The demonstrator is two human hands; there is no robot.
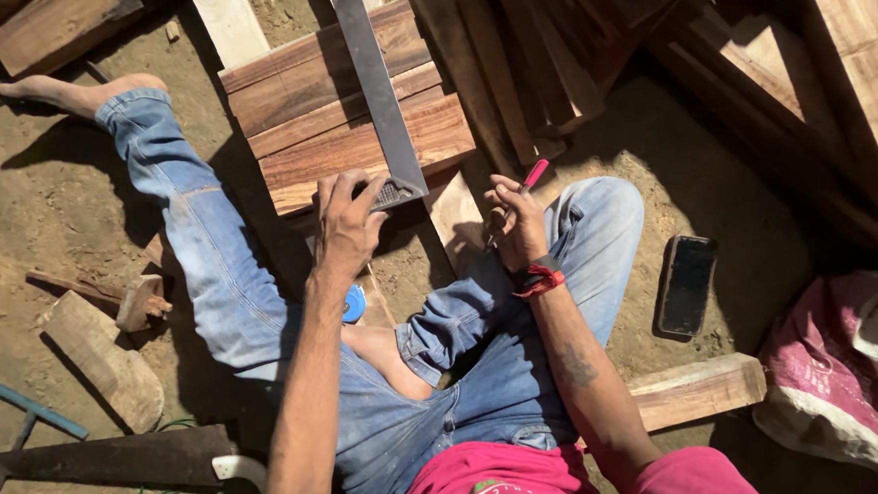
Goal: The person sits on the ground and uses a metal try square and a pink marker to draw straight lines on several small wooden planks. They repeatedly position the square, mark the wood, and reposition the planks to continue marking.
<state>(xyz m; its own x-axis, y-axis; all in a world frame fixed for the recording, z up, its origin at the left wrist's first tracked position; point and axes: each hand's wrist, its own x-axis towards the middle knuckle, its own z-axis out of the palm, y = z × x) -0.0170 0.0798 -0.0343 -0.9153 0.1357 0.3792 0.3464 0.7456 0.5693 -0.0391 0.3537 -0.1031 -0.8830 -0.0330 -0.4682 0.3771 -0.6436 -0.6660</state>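
**Square laid across the boards, pen held beside them**

A metal try square (379,99) lies flat across a stack of reddish-brown wooden boards (340,122), its long grey blade running from about 11 o'clock at the top of the view down to its thicker stock near the centre. The left hand (345,222) rests on that lower end, fingers spread and pressing on the stock and the near edge of the boards. The boards sit just above the centre of the view, on sandy ground, between the person's spread legs in blue jeans.

At 3 o'clock from the square's stock, the right hand (512,221) is closed around a pink pen (533,174), its tip pointing up towards 1 o'clock; the pen is off the wood, just beside the stack. A red band (540,279) circles that wrist.

Further out, a dark phone (686,285) lies on the ground at 3 o'clock, well apart from the hands. A pale wood block (697,389) lies at 4 o'clock near the right forearm, and a pink-and-white sack (838,363) sits at the right edge. More dark planks (529,51) are piled at 12 to 2 o'clock. At 8 o'clock lie wood offcuts (103,355) and a handsaw (118,456), with a blue-handled tool (35,411) beside it. A blue round object (354,303) shows just under the left wrist.
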